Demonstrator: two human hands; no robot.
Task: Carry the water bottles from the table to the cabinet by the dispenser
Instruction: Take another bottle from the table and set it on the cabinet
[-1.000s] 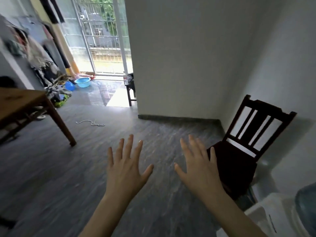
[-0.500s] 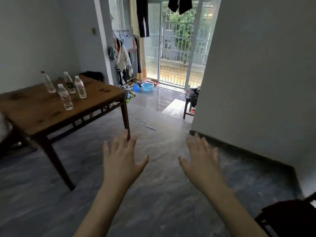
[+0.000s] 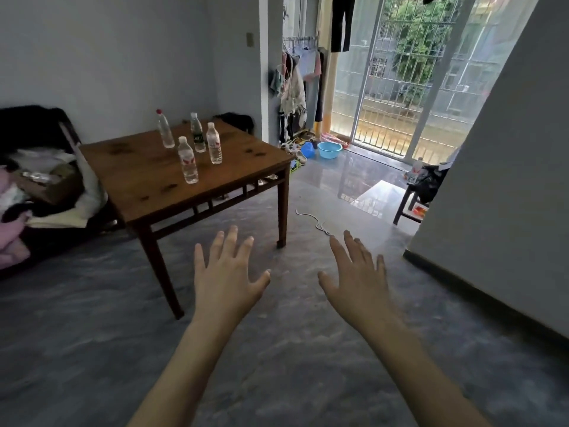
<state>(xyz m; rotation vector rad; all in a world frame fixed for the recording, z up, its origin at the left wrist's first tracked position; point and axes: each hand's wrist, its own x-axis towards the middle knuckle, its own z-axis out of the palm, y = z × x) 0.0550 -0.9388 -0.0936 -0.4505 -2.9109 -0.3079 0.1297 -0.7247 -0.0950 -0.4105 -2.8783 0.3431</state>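
A person stands on a grey, marbled floor (image 3: 292,359) with both arms held out in front. The left hand (image 3: 226,280) and the right hand (image 3: 358,283) are empty, palms down, fingers spread wide, a gap between them, well short of the table.

Ahead and to the left is a square, dark wooden tabletop (image 3: 147,180), scuffed in spots. Four clear water bottles (image 3: 188,160) stand upright in a loose group toward its far side; one has a red cap (image 3: 159,111), the others white caps. They stand close but apart.

Left of the table, a dark seat is piled with clothes and bags (image 3: 40,192). Behind the table rises a pale wall (image 3: 107,57). Farther right, clothes hang on a rack (image 3: 294,87) beside a barred glass door (image 3: 409,75) letting in daylight. A blue basin (image 3: 329,149) sits on the shiny floor near that door. A white cord (image 3: 314,221) lies on the floor. At right, a small dark stool (image 3: 406,208) holds another bottle and dark bags.
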